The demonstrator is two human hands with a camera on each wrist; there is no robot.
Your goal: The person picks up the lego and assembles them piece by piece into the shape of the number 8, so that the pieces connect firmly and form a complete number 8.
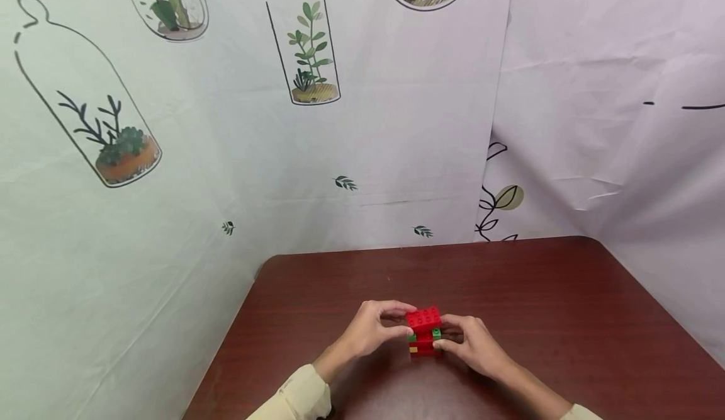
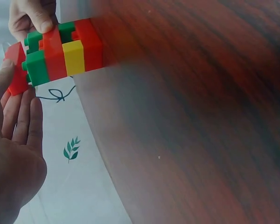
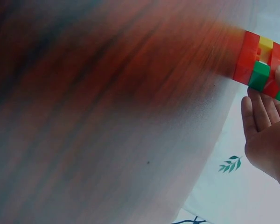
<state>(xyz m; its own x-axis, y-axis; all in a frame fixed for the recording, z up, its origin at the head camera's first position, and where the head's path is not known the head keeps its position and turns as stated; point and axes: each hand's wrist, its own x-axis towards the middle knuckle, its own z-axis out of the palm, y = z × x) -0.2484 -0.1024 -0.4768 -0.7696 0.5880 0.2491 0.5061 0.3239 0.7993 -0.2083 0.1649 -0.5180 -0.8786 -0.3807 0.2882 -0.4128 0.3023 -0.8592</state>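
Observation:
A small stack of toy building bricks (image 1: 423,348) stands on the table in the head view, with red, green and yellow bricks in its layers. My left hand (image 1: 368,330) pinches a red brick (image 1: 423,317) at the top, thumb in front and fingers behind. That brick sits slightly tilted over the studs of a green brick (image 2: 38,68) in the left wrist view. Lower down are a yellow brick (image 2: 73,57) and a red bottom brick (image 2: 93,45). From the other side my right hand (image 1: 474,346) grips the stack, its thumb pressing a red middle brick (image 2: 54,52).
The dark reddish-brown table (image 1: 317,288) reaches back to a white cloth backdrop (image 1: 385,155) printed with plants in jars. More cloth hangs at the left and right sides of the table.

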